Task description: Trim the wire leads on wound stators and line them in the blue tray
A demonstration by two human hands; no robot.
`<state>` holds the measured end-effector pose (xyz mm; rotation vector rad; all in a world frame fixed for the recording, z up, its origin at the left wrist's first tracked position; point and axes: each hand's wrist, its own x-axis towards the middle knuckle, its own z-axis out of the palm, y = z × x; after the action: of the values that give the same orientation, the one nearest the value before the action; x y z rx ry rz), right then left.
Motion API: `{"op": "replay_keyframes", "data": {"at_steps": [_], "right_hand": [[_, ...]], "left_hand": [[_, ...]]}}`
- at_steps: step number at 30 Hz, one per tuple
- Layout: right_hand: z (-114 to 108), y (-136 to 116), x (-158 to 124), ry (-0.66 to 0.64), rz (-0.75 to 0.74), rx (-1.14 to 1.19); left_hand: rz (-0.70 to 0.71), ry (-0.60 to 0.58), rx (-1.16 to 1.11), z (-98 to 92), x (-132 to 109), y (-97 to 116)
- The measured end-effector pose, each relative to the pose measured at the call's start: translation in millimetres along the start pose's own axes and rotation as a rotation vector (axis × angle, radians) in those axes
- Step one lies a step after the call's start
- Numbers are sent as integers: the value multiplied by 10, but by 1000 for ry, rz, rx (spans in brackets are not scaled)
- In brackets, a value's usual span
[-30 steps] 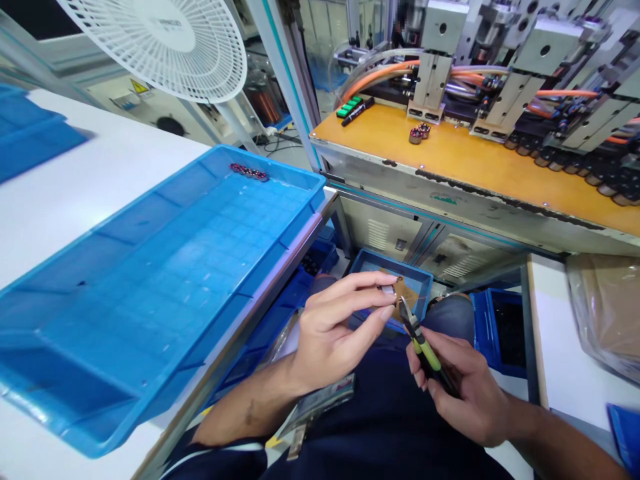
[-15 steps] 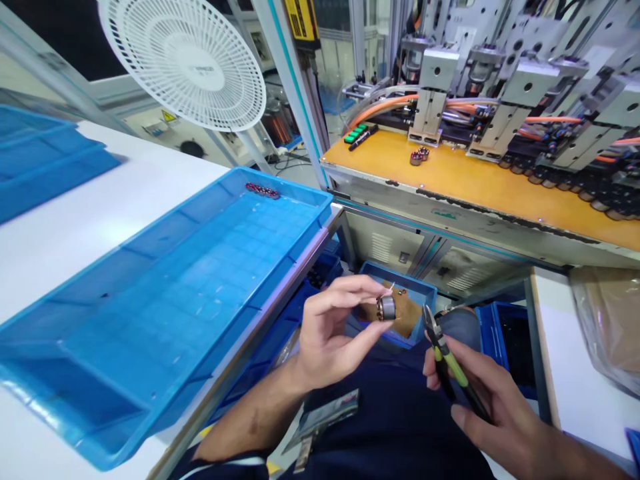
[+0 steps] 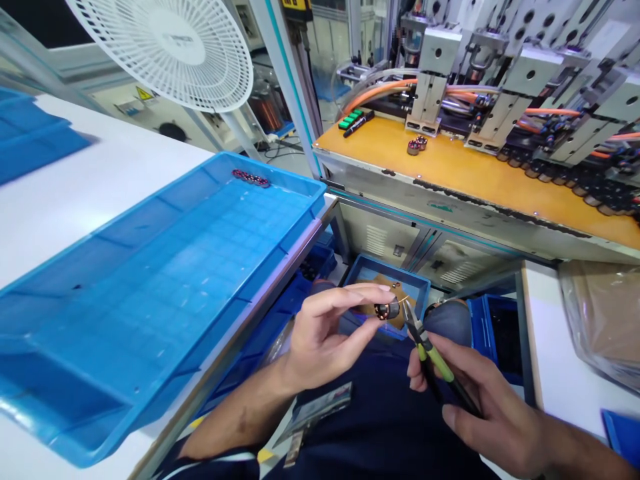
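My left hand [image 3: 330, 333] pinches a small round wound coil [image 3: 387, 310] between thumb and fingers, held over my lap. My right hand [image 3: 475, 397] grips green-handled cutters [image 3: 433, 353], whose jaws point at the right side of the coil, close to a thin wire end. Below the coil sits a small blue bin [image 3: 375, 270] on the floor with brown scrap in it.
A large blue tray [image 3: 150, 280] lies on the white table at left, with a few small coils [image 3: 250, 178] at its far edge. A white fan [image 3: 165, 47] stands behind. The orange machine deck [image 3: 475, 173] holds two coils [image 3: 417, 145] and a marker. Blue crates sit under the tables.
The cutters drew back from the coil, then came in again to its right side. My left hand turned the coil slightly and stays in place.
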<state>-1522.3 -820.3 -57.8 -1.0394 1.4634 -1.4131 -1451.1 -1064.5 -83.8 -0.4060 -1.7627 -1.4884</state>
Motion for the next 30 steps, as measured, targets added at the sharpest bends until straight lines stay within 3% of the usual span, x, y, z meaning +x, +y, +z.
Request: {"op": "replay_keyframes", "data": {"at_steps": [8,18,24,27,30], "right_hand": [[32,8,42,2,-51,78],[43,29,79,42,13,45],[41,-18,119,169,59,-74],[5,-29,123,215,49,-237],[-177,-95,210,244,-7,-574]], "left_hand": [[4,-8,6,6,14,25],[-18,-7,8,12,4,54],[-43,5,82,-11,-32,22],[-180,24,83,-71,-32,4],[-478,111,-180,-143,-55,-38]]}}
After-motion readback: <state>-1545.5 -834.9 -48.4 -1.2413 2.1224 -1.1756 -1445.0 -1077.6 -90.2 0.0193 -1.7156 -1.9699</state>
